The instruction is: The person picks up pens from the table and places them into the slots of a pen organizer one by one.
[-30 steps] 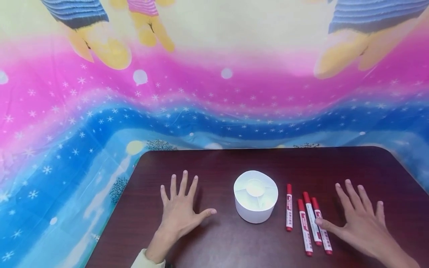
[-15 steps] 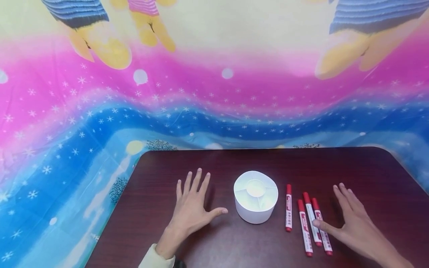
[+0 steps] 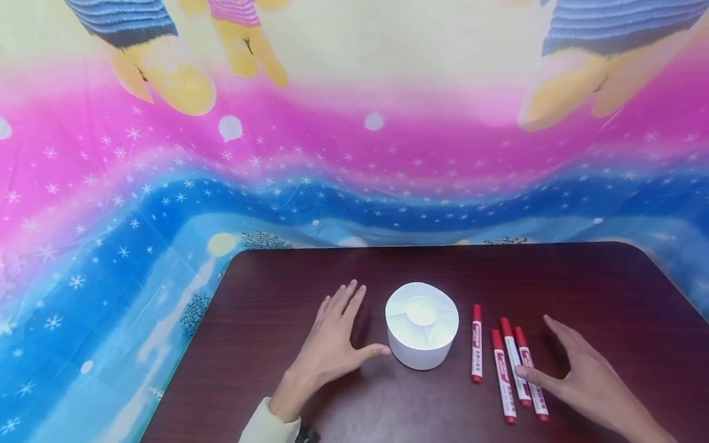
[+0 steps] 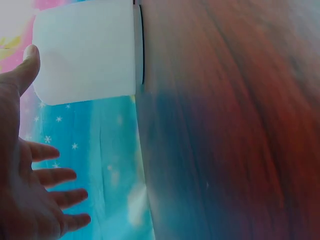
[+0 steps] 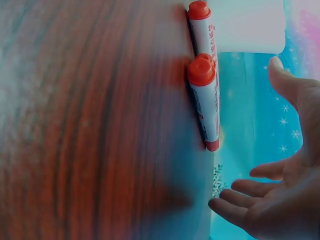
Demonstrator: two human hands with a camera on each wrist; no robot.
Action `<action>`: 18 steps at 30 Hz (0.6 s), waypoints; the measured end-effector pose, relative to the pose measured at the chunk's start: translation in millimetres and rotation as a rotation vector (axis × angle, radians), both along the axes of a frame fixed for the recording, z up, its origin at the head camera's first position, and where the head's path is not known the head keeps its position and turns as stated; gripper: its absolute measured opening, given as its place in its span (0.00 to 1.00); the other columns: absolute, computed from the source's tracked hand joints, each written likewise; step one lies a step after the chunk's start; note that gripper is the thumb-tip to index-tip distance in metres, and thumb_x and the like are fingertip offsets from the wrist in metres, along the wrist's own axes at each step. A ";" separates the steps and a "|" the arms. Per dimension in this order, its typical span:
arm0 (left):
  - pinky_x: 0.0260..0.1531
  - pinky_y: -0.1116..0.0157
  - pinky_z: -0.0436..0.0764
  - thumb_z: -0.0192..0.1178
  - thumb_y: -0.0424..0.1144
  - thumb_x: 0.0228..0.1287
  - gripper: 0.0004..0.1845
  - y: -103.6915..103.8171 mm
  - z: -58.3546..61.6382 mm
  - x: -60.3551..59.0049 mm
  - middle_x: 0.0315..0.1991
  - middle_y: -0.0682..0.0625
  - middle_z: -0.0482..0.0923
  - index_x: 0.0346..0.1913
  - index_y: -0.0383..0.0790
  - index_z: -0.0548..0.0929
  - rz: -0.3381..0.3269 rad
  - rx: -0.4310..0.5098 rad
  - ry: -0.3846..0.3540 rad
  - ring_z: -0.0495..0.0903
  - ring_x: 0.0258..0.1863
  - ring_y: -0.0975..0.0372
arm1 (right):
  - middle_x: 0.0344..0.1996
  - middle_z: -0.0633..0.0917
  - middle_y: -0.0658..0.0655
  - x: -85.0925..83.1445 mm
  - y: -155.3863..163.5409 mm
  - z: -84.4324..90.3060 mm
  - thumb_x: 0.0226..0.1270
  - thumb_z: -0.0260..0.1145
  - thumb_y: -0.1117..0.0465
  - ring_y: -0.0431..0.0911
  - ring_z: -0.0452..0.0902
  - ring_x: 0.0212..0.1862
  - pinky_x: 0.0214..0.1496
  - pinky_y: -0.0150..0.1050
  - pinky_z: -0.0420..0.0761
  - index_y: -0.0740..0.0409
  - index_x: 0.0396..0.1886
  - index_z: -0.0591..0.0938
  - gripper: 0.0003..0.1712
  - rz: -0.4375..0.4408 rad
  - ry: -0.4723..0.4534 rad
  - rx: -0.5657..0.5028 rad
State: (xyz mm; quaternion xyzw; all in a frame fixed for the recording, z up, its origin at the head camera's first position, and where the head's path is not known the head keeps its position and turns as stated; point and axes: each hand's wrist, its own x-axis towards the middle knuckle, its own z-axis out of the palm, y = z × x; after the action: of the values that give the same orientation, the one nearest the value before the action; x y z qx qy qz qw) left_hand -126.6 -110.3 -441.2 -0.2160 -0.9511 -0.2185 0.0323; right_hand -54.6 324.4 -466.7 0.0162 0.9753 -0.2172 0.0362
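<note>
Standing upright near the middle of a dark table [image 3: 365, 412] in the head view: a white tub [image 3: 420, 358], its inside divided by thin walls around a round centre. Left hand [image 3: 331, 339], with a pale sleeve [image 3: 270, 423] at the wrist, is at the tub's left side, fingers extended, nothing gripped; thumb points at the tub's wall, contact unclear. Four markers [image 3: 477, 354], white with red ends, lie right of the tub: one by itself nearest it, the other three close together. Right hand [image 3: 592, 381] is beside those three, grip empty, thumb crossing in front of the rightmost marker; cannot tell whether it touches. Patterned cloth [image 3: 354, 154] hangs behind the table. Left wrist view: tub's smooth side at upper left, thumb tip overlapping its edge, the four fingers extended and spaced apart below it. Right wrist view: markers on the table at upper middle, part of the tub at upper right behind them; hand at lower right, fingers apart from the thumb, holding nothing.
</note>
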 end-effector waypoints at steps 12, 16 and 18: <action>0.84 0.39 0.58 0.73 0.74 0.55 0.64 9.9 -0.4 -4.9 0.87 0.48 0.57 0.87 0.50 0.56 -0.112 0.109 -0.034 0.59 0.86 0.49 | 0.67 0.76 0.82 1.9 -1.7 2.1 0.61 0.79 0.33 0.74 0.85 0.56 0.51 0.62 0.89 0.75 0.79 0.64 0.65 -0.039 -0.046 -0.104; 0.83 0.39 0.60 0.74 0.73 0.55 0.63 10.7 -1.4 -6.1 0.87 0.50 0.57 0.87 0.51 0.56 -0.122 0.133 -0.055 0.59 0.86 0.50 | 0.66 0.80 0.79 3.9 0.3 0.1 0.61 0.82 0.38 0.71 0.87 0.55 0.47 0.54 0.91 0.73 0.78 0.67 0.60 -0.035 0.002 -0.155; 0.82 0.39 0.62 0.74 0.72 0.55 0.62 11.3 -1.9 -7.0 0.87 0.50 0.58 0.87 0.53 0.56 -0.131 0.147 -0.067 0.60 0.85 0.50 | 0.64 0.82 0.78 4.7 1.5 -1.2 0.61 0.83 0.40 0.69 0.88 0.54 0.45 0.48 0.92 0.72 0.77 0.69 0.58 -0.035 0.017 -0.179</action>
State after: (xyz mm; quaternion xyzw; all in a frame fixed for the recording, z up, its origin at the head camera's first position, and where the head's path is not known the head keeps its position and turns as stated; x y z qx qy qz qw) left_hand -133.6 -99.0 -443.0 -0.2674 -0.9169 -0.2963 0.0016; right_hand -49.9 325.9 -467.9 0.0281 0.9518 -0.3045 0.0253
